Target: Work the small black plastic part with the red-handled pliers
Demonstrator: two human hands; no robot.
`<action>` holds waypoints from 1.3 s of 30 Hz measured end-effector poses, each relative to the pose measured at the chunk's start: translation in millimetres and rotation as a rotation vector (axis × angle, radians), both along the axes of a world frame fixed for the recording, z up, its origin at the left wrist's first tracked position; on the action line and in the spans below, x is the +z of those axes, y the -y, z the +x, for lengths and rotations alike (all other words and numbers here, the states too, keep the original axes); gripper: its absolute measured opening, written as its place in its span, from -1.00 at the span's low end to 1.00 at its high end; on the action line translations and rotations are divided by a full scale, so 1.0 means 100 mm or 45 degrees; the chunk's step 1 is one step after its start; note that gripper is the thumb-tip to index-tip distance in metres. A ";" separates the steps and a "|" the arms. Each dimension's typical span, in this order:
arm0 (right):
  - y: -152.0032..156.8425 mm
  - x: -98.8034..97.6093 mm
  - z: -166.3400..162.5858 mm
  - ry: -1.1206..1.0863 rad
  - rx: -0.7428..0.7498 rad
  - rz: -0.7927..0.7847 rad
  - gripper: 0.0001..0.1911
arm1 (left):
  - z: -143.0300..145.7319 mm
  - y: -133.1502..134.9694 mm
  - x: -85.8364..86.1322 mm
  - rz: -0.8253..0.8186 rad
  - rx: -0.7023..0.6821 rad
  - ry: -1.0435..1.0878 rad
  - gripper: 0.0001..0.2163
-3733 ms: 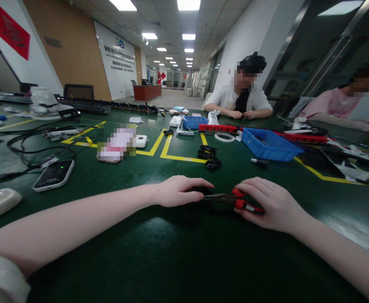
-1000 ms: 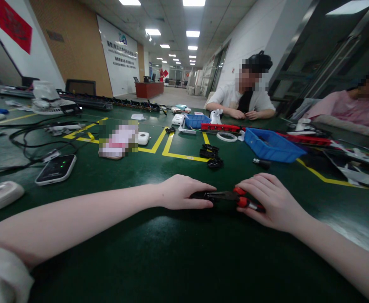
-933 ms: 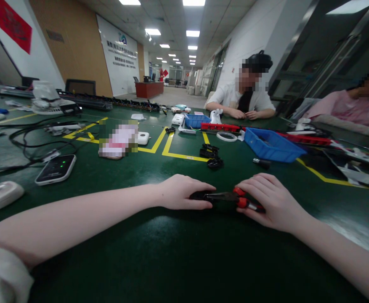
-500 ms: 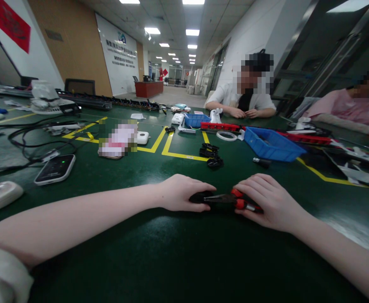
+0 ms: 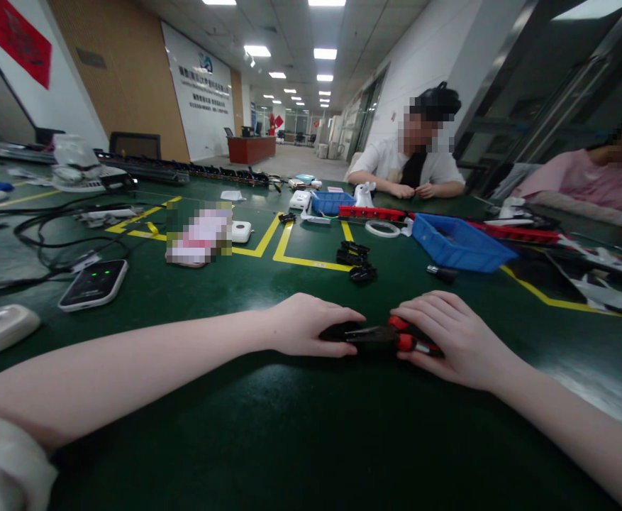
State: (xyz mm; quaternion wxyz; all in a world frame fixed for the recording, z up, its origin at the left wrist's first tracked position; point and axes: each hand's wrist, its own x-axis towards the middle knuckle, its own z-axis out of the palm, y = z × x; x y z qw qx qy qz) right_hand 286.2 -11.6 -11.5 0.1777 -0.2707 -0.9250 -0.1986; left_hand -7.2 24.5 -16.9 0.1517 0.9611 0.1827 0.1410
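Needle-nose pliers with red and black handles lie across the middle of the view, their jaws pointing left. My right hand is wrapped around the handles. My left hand grips a small dark piece between thumb and fingers. The pliers' tips reach that piece; whether they pinch it I cannot tell. Most of the dark piece is hidden by my fingers. Beyond my hands several black clips or small black parts lie in a loose pile.
A blue bin stands right of the pile, near a short black cylinder. A phone, a white-edged device and black cables lie left. A person sits across the green table; another sits at far right.
Hardly anything differs. My right hand and the pliers have shifted very slightly, and the jaws look a little further apart; my left hand keeps its grip on the dark piece.
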 end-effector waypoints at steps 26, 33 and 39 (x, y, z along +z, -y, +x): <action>0.01 0.02 0.01 -0.030 -0.016 -0.123 -0.70 | 0.00 -0.01 -0.01 -0.018 -0.007 0.025 -0.60; 0.03 0.02 -0.02 -0.023 -0.012 -0.237 -0.72 | 0.00 -0.01 -0.05 0.076 -0.018 0.018 -0.59; 0.02 0.03 -0.02 -0.025 -0.014 -0.300 -0.72 | 0.00 0.00 -0.02 0.056 -0.034 0.018 -0.61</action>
